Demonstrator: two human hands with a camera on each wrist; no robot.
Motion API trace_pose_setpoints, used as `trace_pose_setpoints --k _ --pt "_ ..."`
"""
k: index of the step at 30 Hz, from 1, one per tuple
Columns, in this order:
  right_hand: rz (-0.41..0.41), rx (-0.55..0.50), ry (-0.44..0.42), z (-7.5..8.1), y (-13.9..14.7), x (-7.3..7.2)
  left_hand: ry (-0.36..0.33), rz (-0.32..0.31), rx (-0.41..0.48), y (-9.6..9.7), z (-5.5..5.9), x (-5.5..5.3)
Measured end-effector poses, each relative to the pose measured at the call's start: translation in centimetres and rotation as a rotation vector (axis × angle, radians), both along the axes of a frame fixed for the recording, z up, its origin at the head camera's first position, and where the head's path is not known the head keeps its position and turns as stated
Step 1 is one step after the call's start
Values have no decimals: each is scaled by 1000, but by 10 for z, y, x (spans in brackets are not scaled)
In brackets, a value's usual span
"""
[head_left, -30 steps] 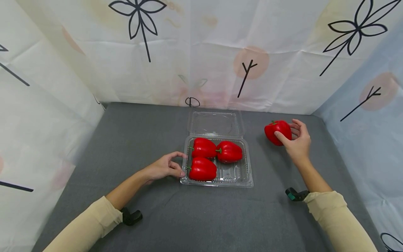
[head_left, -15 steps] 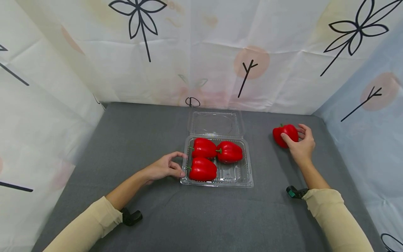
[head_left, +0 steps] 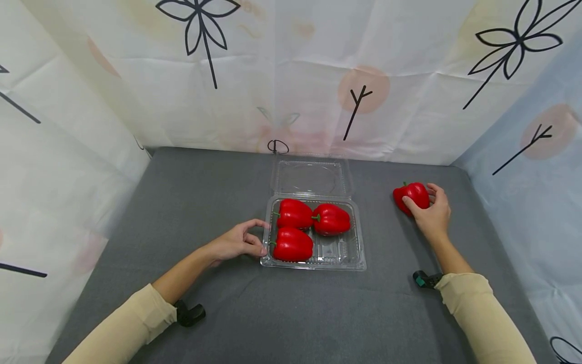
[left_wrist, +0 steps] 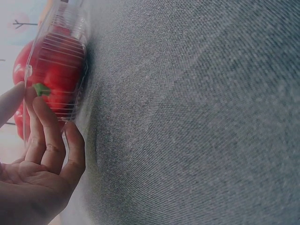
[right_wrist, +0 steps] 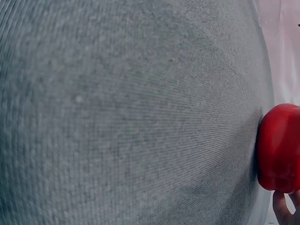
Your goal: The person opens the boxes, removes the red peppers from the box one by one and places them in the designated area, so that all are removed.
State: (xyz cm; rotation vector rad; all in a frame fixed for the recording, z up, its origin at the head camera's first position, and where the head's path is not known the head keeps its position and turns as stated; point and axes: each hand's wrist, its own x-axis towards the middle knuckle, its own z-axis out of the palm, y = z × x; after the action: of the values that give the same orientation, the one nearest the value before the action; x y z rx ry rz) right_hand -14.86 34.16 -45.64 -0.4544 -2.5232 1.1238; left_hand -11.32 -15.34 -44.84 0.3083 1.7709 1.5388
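Note:
Three red bell peppers with green stems lie in the clear plastic clamshell container, two at the back and one at the front left. Its lid is folded back behind it. At the container's left side, my left hand pinches the rim; in the left wrist view the thumb and curled fingers meet there. Off to the right, my right hand grips another red bell pepper, stem pointing up and away. In the right wrist view that pepper is at the cloth, apparently touching it.
Grey cloth covers the table. Patterned white curtains hang at the back and both sides. The container's front right compartment space shows bare ribbed plastic beside the peppers.
My right hand has moved slightly right and towards me, lowering the bell pepper it holds. The left hand and the container have stayed put.

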Motion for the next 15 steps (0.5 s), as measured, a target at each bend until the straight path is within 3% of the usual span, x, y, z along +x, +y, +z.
trace_pose_setpoints --k 11,15 --pt "-17 -38 -30 -1 2 1 -1 0 4 -1 -1 0" --pt "-8 -1 14 0 0 1 3 6 -2 -1 -1 1"
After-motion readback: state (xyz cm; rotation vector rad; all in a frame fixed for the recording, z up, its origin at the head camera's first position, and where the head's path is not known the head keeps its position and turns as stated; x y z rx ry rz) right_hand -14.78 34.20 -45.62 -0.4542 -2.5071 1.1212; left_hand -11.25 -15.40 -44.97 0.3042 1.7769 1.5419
